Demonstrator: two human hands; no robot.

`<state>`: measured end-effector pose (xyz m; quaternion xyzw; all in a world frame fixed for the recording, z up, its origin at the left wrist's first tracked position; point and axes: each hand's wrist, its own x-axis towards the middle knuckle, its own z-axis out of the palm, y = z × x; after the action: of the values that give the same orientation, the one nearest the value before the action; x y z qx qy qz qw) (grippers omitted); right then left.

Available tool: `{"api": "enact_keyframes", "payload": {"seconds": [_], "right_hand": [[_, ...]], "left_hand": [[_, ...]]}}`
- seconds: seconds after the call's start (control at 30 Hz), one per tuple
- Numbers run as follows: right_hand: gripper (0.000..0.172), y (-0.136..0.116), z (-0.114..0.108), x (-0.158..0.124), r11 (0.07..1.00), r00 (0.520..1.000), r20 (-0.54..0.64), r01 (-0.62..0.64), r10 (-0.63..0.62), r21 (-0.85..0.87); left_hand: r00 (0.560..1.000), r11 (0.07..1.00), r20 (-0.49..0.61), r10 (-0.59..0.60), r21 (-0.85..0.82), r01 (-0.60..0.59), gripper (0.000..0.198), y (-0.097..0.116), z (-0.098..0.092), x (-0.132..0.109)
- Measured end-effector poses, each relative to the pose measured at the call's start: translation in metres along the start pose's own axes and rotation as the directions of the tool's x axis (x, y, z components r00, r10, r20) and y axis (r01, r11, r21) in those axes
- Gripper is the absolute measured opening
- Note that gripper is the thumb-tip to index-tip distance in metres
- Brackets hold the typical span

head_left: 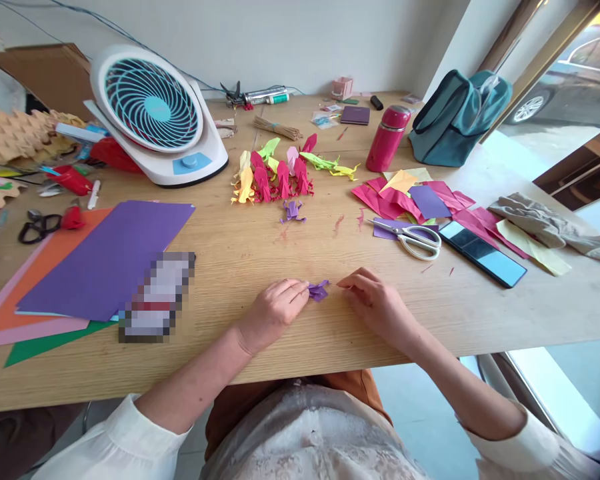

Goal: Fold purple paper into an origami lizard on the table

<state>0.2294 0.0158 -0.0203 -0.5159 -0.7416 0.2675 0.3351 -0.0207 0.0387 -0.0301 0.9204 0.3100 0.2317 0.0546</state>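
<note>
On the table just in front of me lies a small folded purple origami figure. My left hand is closed on its left side, with the fingertips covering that end. My right hand hovers close to the right of the figure, its fingers curled in and a small gap between them and the paper. Nothing shows in those fingers. Farther back sits a finished-looking purple origami frog with spread legs. Behind it stand several origami frogs, among them a red one and a yellow one.
Coloured paper sheets and a pixelated object lie left, below a fan. On the right are scissors, a phone, paper pieces, a red flask, a teal bag and a cloth.
</note>
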Motion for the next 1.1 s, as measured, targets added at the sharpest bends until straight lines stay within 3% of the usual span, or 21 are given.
{"api": "enact_keyframes", "payload": {"seconds": [0.2, 0.33, 0.57, 0.8, 1.1], "right_hand": [[0.019, -0.019, 0.026, -0.007, 0.994, 0.998, -0.014, 0.061, -0.063, -0.096], [0.019, -0.024, 0.035, -0.008, 0.985, 0.996, -0.023, 0.077, -0.082, -0.157], [0.029, -0.023, 0.029, -0.016, 0.928, 0.956, 0.084, 0.294, -0.283, -0.228], [0.027, -0.023, 0.026, -0.02, 0.977, 0.984, -0.016, 0.171, -0.175, -0.128], [0.029, -0.023, 0.022, -0.024, 0.894, 0.939, 0.136, 0.342, -0.315, -0.291]], "left_hand": [[0.991, 0.986, -0.037, 0.126, 0.115, -0.121, 0.03, 0.006, -0.001, -0.004], [0.987, 0.98, -0.077, 0.143, 0.147, -0.131, 0.028, 0.005, 0.0, -0.004], [0.985, 0.979, -0.099, 0.138, 0.162, -0.121, 0.026, 0.006, 0.001, -0.003], [0.986, 0.976, -0.087, 0.143, 0.176, -0.126, 0.024, 0.008, -0.002, -0.001], [0.978, 0.958, 0.028, 0.207, 0.198, -0.208, 0.032, 0.004, -0.007, -0.008]]}}
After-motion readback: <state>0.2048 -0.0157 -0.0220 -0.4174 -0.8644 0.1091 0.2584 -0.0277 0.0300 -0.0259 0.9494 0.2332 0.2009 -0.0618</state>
